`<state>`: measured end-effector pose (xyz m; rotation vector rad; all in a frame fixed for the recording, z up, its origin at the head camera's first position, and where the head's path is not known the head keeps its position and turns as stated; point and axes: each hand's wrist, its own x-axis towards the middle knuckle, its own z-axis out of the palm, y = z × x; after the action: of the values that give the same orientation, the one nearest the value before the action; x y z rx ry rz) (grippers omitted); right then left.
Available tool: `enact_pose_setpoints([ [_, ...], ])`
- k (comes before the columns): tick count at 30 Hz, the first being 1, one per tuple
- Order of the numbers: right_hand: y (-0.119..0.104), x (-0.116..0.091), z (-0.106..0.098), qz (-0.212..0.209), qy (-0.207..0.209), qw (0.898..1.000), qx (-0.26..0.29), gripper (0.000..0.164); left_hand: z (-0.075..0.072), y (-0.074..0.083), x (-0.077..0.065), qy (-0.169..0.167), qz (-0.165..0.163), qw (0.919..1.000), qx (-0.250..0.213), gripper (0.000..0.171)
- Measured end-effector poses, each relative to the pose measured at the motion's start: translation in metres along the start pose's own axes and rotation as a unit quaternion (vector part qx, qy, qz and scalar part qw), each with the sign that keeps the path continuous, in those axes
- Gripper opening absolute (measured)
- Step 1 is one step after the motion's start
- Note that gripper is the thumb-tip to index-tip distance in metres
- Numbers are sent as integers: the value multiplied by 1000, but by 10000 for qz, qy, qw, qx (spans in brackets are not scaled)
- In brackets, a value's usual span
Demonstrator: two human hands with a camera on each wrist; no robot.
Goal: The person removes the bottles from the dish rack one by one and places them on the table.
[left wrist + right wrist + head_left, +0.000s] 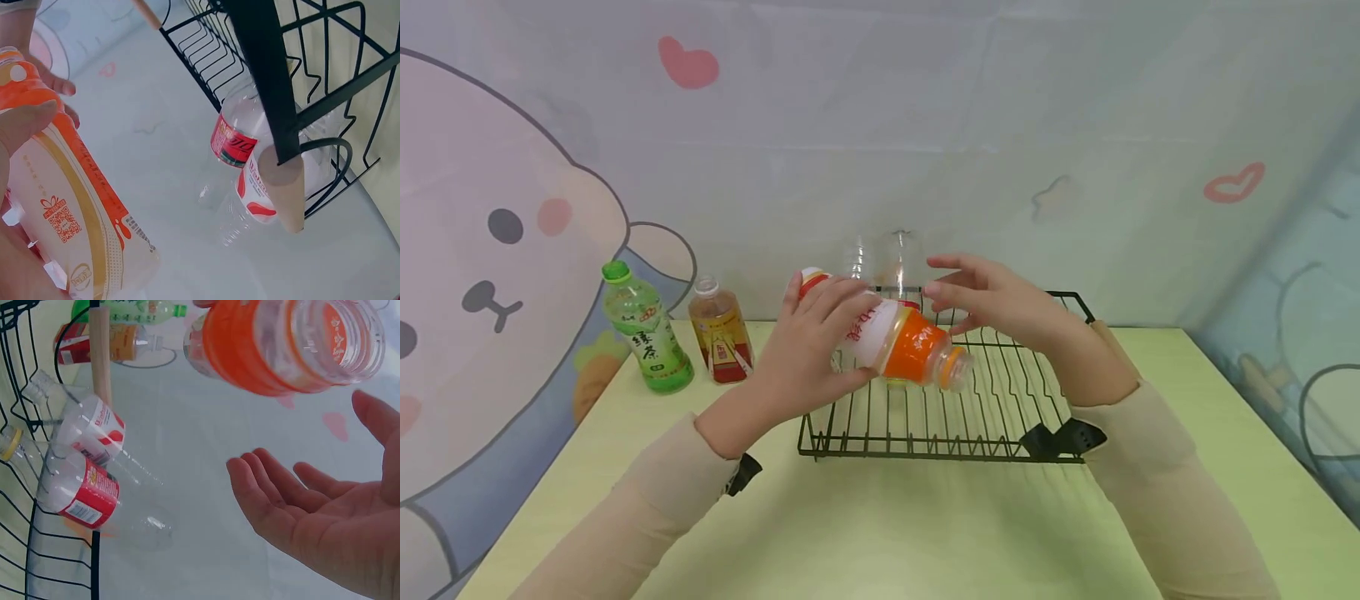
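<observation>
My left hand [805, 350] grips a clear plastic bottle with an orange and white label [917, 346], thumb on the near side. The bottle lies tilted above the rack, its uncapped mouth lower and to the right. In the left wrist view the thumb [28, 125] presses on the label near the orange shoulder. My right hand [1000, 304] hovers just right of the bottle, fingers spread and slightly bent. The right wrist view shows that hand [312, 519] empty and apart from the bottle mouth [359, 344].
Below the hands stands a black wire dish rack [1000, 456] with wooden handles [100, 356]. Two clear bottles with red labels, one [94, 494] beside the other [94, 428], stand upside down in it. Left of it are a green tea bottle [651, 333] and an amber drink bottle [721, 333].
</observation>
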<state>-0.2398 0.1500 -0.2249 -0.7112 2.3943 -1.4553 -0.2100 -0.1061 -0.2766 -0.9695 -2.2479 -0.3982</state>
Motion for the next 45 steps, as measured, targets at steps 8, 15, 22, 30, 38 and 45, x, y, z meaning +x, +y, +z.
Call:
enact_pose_setpoints([
  [8,17,14,-11,56,651,9967,486,57,-6,-21,6,234,-864,9919,-905,73],
  [15,40,32,-8,196,750,9945,704,62,-6,-37,6,345,-1850,9634,-1908,73],
  [22,53,48,-3,374,905,9917,834,69,-5,-53,6,484,-2647,9263,-2638,75],
  [30,65,67,0,676,1069,9892,745,73,4,-74,4,762,-3062,8968,-3100,76],
  [38,75,75,0,933,1096,9868,749,74,15,-87,-5,943,-3325,8749,-3393,75],
  [45,86,81,3,1109,1120,9838,854,78,29,-96,-15,984,-3512,8612,-3541,75],
])
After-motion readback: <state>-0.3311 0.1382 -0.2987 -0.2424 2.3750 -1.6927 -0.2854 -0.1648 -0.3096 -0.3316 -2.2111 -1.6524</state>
